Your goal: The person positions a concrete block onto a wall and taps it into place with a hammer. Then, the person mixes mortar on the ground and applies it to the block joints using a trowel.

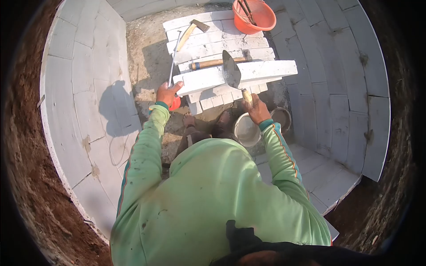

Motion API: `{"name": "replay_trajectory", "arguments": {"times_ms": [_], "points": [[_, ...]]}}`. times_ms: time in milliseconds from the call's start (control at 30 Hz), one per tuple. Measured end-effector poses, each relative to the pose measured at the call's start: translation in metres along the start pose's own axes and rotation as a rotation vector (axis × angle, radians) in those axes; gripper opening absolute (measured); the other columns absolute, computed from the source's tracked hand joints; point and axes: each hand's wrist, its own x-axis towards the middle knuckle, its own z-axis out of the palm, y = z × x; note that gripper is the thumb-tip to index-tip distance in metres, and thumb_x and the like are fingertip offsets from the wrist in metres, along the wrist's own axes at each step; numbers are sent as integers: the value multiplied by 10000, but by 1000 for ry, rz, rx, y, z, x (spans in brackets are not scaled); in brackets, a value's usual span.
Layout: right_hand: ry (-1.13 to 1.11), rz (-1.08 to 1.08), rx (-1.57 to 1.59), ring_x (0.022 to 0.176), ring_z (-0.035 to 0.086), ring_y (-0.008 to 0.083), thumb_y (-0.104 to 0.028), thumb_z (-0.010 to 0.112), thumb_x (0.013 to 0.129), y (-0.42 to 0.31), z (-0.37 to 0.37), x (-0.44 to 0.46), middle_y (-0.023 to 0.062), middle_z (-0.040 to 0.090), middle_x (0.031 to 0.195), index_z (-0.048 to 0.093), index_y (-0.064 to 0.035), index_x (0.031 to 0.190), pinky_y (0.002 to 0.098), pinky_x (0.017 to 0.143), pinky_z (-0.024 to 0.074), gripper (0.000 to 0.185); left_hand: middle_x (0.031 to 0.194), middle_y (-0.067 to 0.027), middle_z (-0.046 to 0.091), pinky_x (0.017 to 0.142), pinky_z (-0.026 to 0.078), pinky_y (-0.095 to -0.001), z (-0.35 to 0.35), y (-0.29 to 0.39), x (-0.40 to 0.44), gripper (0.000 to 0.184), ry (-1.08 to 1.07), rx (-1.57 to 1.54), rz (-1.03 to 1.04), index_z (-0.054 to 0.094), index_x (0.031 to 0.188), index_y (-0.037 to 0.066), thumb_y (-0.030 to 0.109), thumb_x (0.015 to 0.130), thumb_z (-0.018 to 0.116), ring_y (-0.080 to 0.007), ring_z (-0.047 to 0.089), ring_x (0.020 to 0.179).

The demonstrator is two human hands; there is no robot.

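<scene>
My left hand (167, 94) is closed on the left end of a long white block (270, 69), its thumb near the block's corner. The block lies tilted across a stack of similar white blocks (253, 41). A thin metal rod (173, 60) runs up from beside this hand; whether the fingers also hold it I cannot tell. Under the hand a red object (175, 103) shows in part. My right hand (257, 109) is wrapped round the handle of a trowel (231, 70), whose pointed blade is up in front of the block.
A hatchet (193, 32) and a wooden-handled hammer (218, 62) lie on the stack. An orange basin (254, 20) with tools stands at its far right. Near my feet are a pale bucket (247, 131) and another container (281, 119). Grey block walls (91, 84) enclose the space.
</scene>
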Motion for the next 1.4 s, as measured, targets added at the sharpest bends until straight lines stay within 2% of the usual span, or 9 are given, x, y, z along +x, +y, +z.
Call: {"name": "replay_trajectory", "arguments": {"times_ms": [267, 300, 400, 567, 667, 933, 1000, 1200, 1400], "points": [[371, -204, 375, 805, 676, 478, -368, 640, 1010, -37, -22, -3, 270, 685, 850, 536, -36, 1217, 497, 710, 525, 405, 1066, -151, 721, 831, 527, -335, 0, 14, 3, 686, 42, 60, -75, 644, 1208, -116, 422, 837, 852, -203, 677, 926], [63, -116, -44, 838, 679, 500, -389, 640, 998, -12, -11, 8, 282, 701, 864, 535, -40, 1229, 548, 723, 521, 431, 1052, -147, 723, 822, 526, -336, 0, 5, 6, 674, 32, 67, -49, 652, 1195, -113, 422, 837, 852, -202, 675, 909], [-36, 1, -194, 864, 676, 513, -400, 640, 989, -13, -23, 13, 295, 703, 881, 535, -33, 1228, 583, 732, 512, 450, 1017, -135, 727, 800, 526, -341, -1, 5, 24, 639, 15, 72, 15, 672, 1161, -102, 420, 838, 850, -202, 672, 872], [431, -70, 504, 859, 665, 521, -410, 622, 1006, -57, -32, -22, 327, 676, 949, 531, 16, 1219, 527, 745, 518, 485, 1001, -131, 729, 808, 525, -357, 9, 27, -9, 628, 65, 9, -14, 685, 1139, -84, 450, 844, 835, -205, 676, 870], [12, 1, -55, 850, 655, 536, -394, 607, 1008, -1, 13, -8, 314, 685, 890, 525, -2, 1202, 549, 751, 529, 444, 947, -103, 729, 776, 517, -344, 7, 15, -5, 526, 74, 6, 28, 706, 1075, -52, 402, 846, 838, -176, 655, 822], [307, -35, 311, 855, 665, 533, -425, 628, 990, -42, -9, -22, 320, 682, 882, 526, -11, 1211, 564, 729, 521, 479, 947, -103, 737, 772, 517, -342, 6, 12, 0, 495, 89, -14, 18, 709, 1061, -53, 375, 848, 837, -178, 655, 816], [-19, 56, -31, 941, 665, 544, -451, 612, 983, -16, 9, -11, 363, 681, 919, 517, -14, 1202, 602, 777, 527, 497, 952, -101, 738, 774, 519, -340, 5, 4, 1, 502, 44, 2, 31, 707, 1076, -54, 374, 849, 836, -180, 657, 814], [148, 45, 93, 958, 656, 553, -456, 603, 990, -51, -32, -14, 353, 688, 959, 509, 0, 1202, 588, 819, 521, 512, 967, -104, 745, 789, 526, -339, 6, 8, 4, 526, 52, -27, 1, 710, 1090, -62, 381, 842, 843, -181, 671, 827], [67, -46, 27, 843, 660, 542, -490, 616, 990, 36, 19, 15, 286, 706, 861, 524, 8, 1236, 527, 742, 542, 563, 1019, -123, 737, 806, 526, -333, 0, 2, 12, 584, 47, 40, -4, 688, 1143, -75, 402, 844, 843, -178, 674, 877]]}}
